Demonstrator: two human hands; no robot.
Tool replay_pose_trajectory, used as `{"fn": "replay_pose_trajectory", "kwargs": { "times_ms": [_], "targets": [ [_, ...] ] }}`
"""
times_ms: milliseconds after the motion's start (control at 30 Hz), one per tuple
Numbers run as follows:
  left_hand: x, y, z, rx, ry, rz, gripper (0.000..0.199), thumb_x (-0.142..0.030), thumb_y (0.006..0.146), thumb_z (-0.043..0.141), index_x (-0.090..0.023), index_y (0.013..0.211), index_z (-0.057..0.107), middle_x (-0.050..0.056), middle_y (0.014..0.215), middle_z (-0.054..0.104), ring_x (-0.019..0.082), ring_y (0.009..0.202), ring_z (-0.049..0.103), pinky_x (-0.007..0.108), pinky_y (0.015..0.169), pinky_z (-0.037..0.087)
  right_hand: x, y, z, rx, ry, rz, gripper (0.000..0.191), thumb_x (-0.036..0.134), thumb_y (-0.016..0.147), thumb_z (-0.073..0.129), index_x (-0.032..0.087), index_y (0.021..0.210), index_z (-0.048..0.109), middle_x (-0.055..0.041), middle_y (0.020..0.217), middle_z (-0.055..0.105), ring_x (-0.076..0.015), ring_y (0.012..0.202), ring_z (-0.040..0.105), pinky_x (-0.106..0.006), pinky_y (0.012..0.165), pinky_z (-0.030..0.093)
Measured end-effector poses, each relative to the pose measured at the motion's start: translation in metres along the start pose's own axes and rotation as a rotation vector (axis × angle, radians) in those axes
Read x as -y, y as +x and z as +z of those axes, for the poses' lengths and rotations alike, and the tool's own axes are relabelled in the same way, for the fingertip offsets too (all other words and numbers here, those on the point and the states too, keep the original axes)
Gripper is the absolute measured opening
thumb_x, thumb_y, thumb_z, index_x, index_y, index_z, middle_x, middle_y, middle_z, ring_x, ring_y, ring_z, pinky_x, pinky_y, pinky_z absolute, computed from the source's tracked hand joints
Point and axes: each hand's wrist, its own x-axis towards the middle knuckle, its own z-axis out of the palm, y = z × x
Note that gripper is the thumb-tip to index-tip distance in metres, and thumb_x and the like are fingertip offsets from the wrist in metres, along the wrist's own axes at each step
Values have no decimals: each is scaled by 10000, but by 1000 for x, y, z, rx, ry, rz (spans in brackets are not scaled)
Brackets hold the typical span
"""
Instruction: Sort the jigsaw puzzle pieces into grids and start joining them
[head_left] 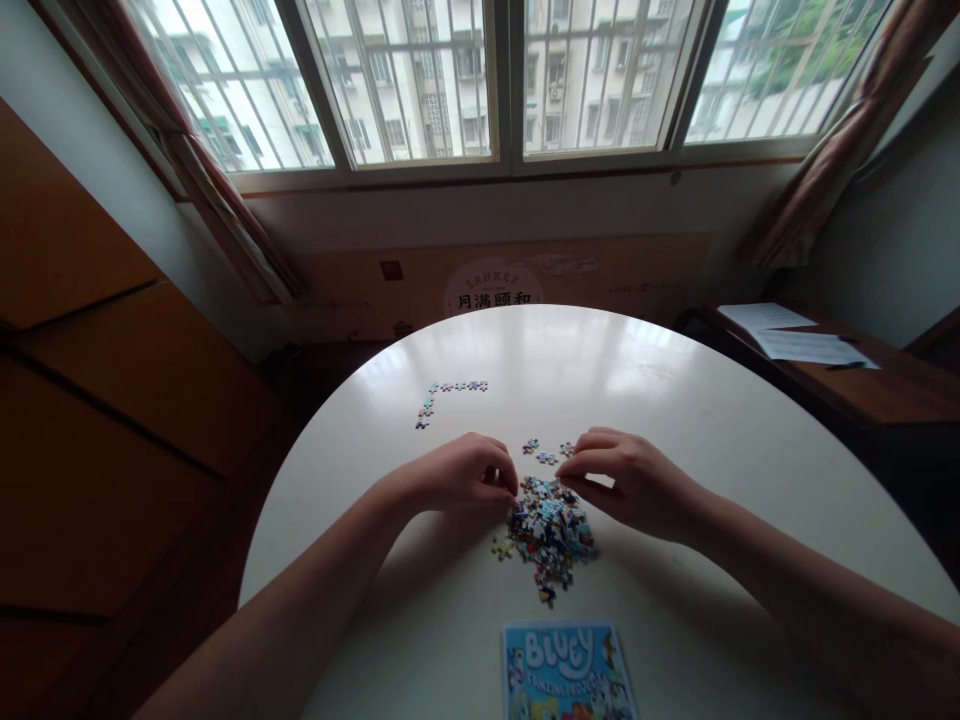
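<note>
A heap of small jigsaw puzzle pieces [551,525] lies on the white round table between my hands. At the heap's upper left edge is my left hand [476,472], fingers curled and the thumb close to the fingertips. My right hand [626,480] reaches to the upper right edge, thumb and index finger brought together in a pinch. Whatever either hand holds is too small or hidden to make out. Just beyond the heap lie a few loose puzzle pieces [547,458]. Farther left, several joined pieces form an L-shaped puzzle border [448,387].
A blue picture sheet lettered "Bluey" [566,672] lies at the near side of the white table [337,490]. To the right stands a brown side table [862,390] with papers [814,346] and pens. A barred window [420,80] and curtains are behind.
</note>
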Motion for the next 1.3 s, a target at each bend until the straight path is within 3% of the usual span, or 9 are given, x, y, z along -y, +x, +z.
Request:
{"fn": "replay_pose_trajectory", "kwargs": {
  "times_ms": [100, 233, 367, 467, 633, 767, 1067, 1200, 1300],
  "targets": [
    [-1, -1, -1, 15, -4, -27, 90, -213, 831, 724, -171, 901, 764, 46, 873, 690, 124, 723, 613, 230, 664, 495, -2, -1, -17, 21, -104, -11, 183, 243, 985, 575, 194, 921, 739, -37, 852, 684, -129, 796, 602, -259, 694, 443],
    [-2, -2, -1, 41, -30, -30, 123, -228, 829, 739, -174, 936, 763, 51, 904, 691, 125, 725, 619, 232, 660, 506, 1, -4, -35, 186, -176, 14, 160, 203, 959, 593, 210, 881, 732, -13, 834, 682, -112, 742, 600, -244, 653, 416],
    [-3, -3, -2, 50, -27, -15, 183, -202, 803, 765, -193, 986, 774, 51, 926, 689, 124, 733, 623, 231, 673, 515, 9, -4, -39, 361, -150, 38, 115, 167, 900, 656, 226, 834, 729, 10, 811, 678, -102, 726, 590, -234, 636, 389],
    [-3, -3, -1, 48, -16, 8, 191, -175, 815, 746, -218, 996, 786, 45, 939, 685, 114, 717, 615, 228, 669, 513, 15, -4, -39, 407, -114, 50, 48, 204, 871, 709, 236, 855, 741, 6, 830, 683, -109, 748, 596, -240, 652, 386],
    [-3, -2, 4, 50, 7, 67, 242, -157, 869, 698, -282, 1055, 790, 45, 1017, 688, 134, 808, 641, 246, 718, 518, 17, -3, -39, 392, -87, 63, 78, 248, 905, 678, 245, 947, 745, -3, 837, 679, -108, 729, 588, -239, 634, 366],
    [-3, -1, 6, 38, 43, 90, 246, -137, 872, 693, -272, 1050, 794, 52, 1033, 696, 155, 867, 652, 267, 768, 516, 17, -1, -35, 357, -59, 39, 118, 271, 942, 632, 246, 974, 743, -6, 830, 671, -102, 718, 579, -238, 633, 370],
    [-6, 0, 6, 30, 9, 48, 181, -75, 806, 713, -194, 934, 762, 37, 954, 698, 108, 742, 623, 216, 677, 499, 13, -3, -26, 301, -53, 11, 178, 267, 975, 569, 225, 945, 739, -17, 821, 671, -105, 703, 572, -249, 631, 386],
    [-5, -13, -12, -14, -45, 38, 59, -168, 826, 710, -181, 871, 746, 32, 854, 717, 120, 736, 622, 235, 703, 497, 10, -4, -25, 248, -46, -1, 223, 276, 1003, 535, 202, 937, 735, -34, 828, 675, -113, 723, 592, -256, 649, 414],
    [5, -37, -40, -150, -45, -172, 143, -307, 819, 716, -186, 891, 740, 42, 857, 732, 157, 771, 639, 241, 665, 491, 7, -5, -24, 235, -36, -12, 239, 279, 1019, 516, 199, 953, 732, -40, 847, 682, -119, 749, 613, -258, 669, 436]
  ]
}}
